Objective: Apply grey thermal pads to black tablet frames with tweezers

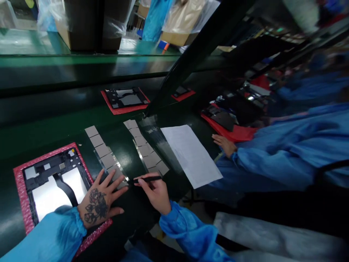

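My left hand (pixel 105 196) lies with fingers spread, its fingertips on the lower end of a strip of grey square pads (pixel 102 150). Black tweezers (pixel 149 179) are pinched in my right hand (pixel 156 193), their tip at the strip's edge beside my left fingers. A second strip of grey pads (pixel 144 147) lies to the right. Under my left wrist and sleeve is a tablet housing (pixel 51 193) with silvery plates and a black flat cable, resting on a pink foam sheet (pixel 19 189); its lower part is hidden.
A white paper sheet (pixel 192 154) lies right of the strips. Another device on red foam (pixel 127 98) sits farther back, near a dark slanted post (pixel 188 51). On the right, a co-worker's hand (pixel 225 145) rests near a red sheet (pixel 242 134). Boxes (pixel 89 25) stand behind.
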The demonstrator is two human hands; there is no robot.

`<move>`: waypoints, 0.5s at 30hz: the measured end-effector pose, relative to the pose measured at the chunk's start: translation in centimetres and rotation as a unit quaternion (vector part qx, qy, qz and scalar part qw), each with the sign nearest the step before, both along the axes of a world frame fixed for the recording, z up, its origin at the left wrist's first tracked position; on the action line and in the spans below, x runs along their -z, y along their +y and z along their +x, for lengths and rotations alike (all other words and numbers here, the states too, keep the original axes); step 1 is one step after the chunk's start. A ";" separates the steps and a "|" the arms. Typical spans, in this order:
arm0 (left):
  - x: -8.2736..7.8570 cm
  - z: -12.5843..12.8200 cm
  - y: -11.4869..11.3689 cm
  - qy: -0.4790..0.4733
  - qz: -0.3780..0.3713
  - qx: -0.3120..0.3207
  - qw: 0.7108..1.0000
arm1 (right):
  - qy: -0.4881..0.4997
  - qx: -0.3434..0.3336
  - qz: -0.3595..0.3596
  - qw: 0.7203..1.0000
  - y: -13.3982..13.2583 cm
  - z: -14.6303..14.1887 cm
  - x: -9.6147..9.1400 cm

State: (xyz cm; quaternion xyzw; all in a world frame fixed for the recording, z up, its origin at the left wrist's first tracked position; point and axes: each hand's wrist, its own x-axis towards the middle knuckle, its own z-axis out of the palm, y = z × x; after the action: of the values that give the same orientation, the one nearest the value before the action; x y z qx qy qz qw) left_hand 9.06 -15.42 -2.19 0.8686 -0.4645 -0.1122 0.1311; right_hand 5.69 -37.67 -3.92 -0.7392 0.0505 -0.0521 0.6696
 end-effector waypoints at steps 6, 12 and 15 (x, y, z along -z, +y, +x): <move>-0.3 -1.0 -0.7 -0.025 -0.021 -0.009 0.999 | -0.087 0.155 -0.024 0.984 -0.5 0.6 -1.4; -3.4 -2.8 4.2 -0.125 -0.165 -0.135 0.969 | 0.053 0.091 0.168 0.980 5.3 6.7 -3.4; -3.6 -2.3 9.9 -0.178 -0.190 -0.244 0.934 | 0.085 0.001 0.198 0.977 11.0 8.2 -3.2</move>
State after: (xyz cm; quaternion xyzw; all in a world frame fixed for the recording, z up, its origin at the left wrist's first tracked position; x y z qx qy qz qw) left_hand 6.76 -5.52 1.46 0.9200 -0.2663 0.1699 0.2321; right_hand 13.91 -26.70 -0.70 -0.5937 0.1175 0.0212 0.7958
